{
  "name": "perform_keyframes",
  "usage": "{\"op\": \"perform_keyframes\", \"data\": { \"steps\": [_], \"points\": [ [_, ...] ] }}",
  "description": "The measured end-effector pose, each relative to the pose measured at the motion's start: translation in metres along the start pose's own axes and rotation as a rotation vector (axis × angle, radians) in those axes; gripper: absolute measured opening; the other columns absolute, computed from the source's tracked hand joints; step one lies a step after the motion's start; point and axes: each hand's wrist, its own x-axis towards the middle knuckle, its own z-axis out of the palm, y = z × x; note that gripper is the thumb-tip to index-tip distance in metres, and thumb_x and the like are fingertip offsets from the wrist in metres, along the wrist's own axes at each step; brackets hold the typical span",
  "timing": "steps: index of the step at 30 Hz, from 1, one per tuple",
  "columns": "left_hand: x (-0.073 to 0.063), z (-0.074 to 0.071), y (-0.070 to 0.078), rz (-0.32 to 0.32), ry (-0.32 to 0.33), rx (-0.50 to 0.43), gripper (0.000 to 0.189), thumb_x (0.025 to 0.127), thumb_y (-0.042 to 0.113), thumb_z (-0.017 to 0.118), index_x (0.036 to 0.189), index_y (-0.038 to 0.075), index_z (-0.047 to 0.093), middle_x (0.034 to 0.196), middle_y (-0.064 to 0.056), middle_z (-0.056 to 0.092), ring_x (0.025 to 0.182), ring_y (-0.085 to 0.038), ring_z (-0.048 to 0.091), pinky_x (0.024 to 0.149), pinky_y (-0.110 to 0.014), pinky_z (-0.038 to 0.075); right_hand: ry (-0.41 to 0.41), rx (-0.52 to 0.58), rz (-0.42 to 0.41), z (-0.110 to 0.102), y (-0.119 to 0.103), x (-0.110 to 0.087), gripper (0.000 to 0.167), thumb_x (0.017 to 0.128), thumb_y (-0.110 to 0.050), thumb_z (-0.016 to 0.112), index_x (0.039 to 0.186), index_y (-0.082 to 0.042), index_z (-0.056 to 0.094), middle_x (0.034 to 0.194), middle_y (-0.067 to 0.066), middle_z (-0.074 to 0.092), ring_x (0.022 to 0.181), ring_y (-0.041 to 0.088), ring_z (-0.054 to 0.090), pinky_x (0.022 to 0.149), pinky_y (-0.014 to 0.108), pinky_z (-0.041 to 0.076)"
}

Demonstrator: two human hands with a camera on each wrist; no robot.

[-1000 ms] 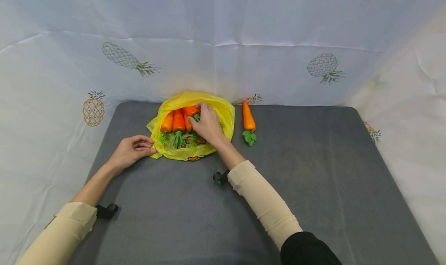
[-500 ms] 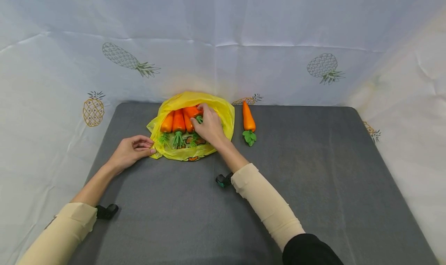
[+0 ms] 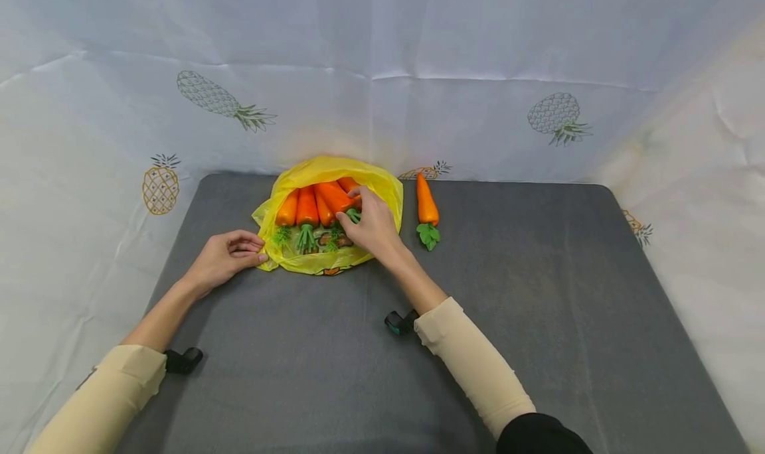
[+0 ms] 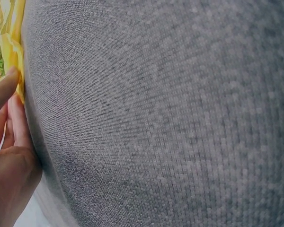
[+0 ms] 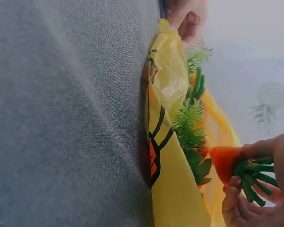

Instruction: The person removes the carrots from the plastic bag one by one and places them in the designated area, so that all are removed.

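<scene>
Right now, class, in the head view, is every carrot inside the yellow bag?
No, one carrot lies on the gray table, outside the yellow bag.

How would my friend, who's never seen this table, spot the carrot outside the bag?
On the grey table, find the open yellow bag near the far edge. Just to its right lies an orange carrot, tip pointing away from the camera, leafy green top toward it. Unlike the carrots in the bag, it lies by itself, outside the yellow plastic.
</scene>
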Motion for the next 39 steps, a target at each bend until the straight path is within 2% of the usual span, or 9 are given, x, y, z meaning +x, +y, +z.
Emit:
{"op": "perform_keyframes", "data": {
  "steps": [6, 14, 20, 25, 31, 39],
  "points": [
    [0.000, 0.000, 0.000, 0.006, 0.002, -0.009, 0.039, 0.099, 0.019, 0.083, 0.127, -0.004, 0.070, 0.106, 0.006, 0.075, 0.092, 0.008, 0.069, 0.079, -0.014, 0.060, -0.009, 0.002, -0.013, -0.010, -0.003, -0.015, 0.041, 0.102, -0.028, 0.077, 0.134, -0.006, 0.063, 0.120, 0.014, 0.073, 0.104, 0.030, 0.069, 0.091, 0.047, 0.060],
    [-0.002, 0.000, 0.001, -0.004, 0.000, 0.013, 0.039, 0.100, 0.021, 0.082, 0.128, -0.003, 0.070, 0.110, -0.005, 0.076, 0.092, 0.008, 0.069, 0.079, -0.013, 0.060, -0.006, -0.013, -0.022, -0.026, -0.009, -0.038, 0.041, 0.101, -0.029, 0.079, 0.133, -0.009, 0.064, 0.127, 0.010, 0.074, 0.096, 0.027, 0.069, 0.086, 0.044, 0.061],
    [-0.001, 0.000, 0.001, -0.005, 0.004, 0.015, 0.040, 0.099, 0.022, 0.083, 0.128, -0.003, 0.070, 0.109, -0.003, 0.076, 0.091, 0.008, 0.069, 0.078, -0.013, 0.060, 0.007, -0.003, -0.012, -0.040, -0.014, -0.053, 0.043, 0.101, -0.030, 0.079, 0.135, -0.009, 0.064, 0.131, 0.010, 0.073, 0.093, 0.026, 0.068, 0.086, 0.044, 0.061],
    [0.001, 0.001, 0.000, -0.006, 0.003, 0.014, 0.041, 0.099, 0.022, 0.083, 0.128, -0.002, 0.070, 0.109, -0.002, 0.076, 0.092, 0.008, 0.069, 0.078, -0.014, 0.060, 0.063, 0.012, 0.010, -0.055, -0.011, -0.062, 0.044, 0.100, -0.029, 0.080, 0.135, -0.008, 0.065, 0.128, 0.014, 0.073, 0.091, 0.029, 0.070, 0.085, 0.046, 0.062],
    [0.002, 0.001, -0.002, -0.003, 0.004, 0.024, 0.042, 0.098, 0.022, 0.084, 0.129, -0.002, 0.069, 0.110, -0.001, 0.077, 0.092, 0.009, 0.068, 0.078, -0.013, 0.060, 0.164, 0.039, 0.042, -0.073, 0.004, -0.066, 0.044, 0.098, -0.024, 0.082, 0.134, -0.005, 0.066, 0.122, 0.018, 0.075, 0.089, 0.032, 0.070, 0.083, 0.048, 0.059],
    [0.002, 0.001, 0.000, -0.008, 0.004, 0.019, 0.042, 0.098, 0.022, 0.084, 0.129, -0.002, 0.069, 0.108, 0.000, 0.076, 0.091, 0.008, 0.069, 0.078, -0.014, 0.060, 0.267, 0.055, 0.146, -0.095, 0.025, -0.069, 0.047, 0.097, -0.024, 0.083, 0.135, -0.005, 0.063, 0.131, 0.019, 0.074, 0.098, 0.039, 0.072, 0.092, 0.054, 0.061]
  ]
}}
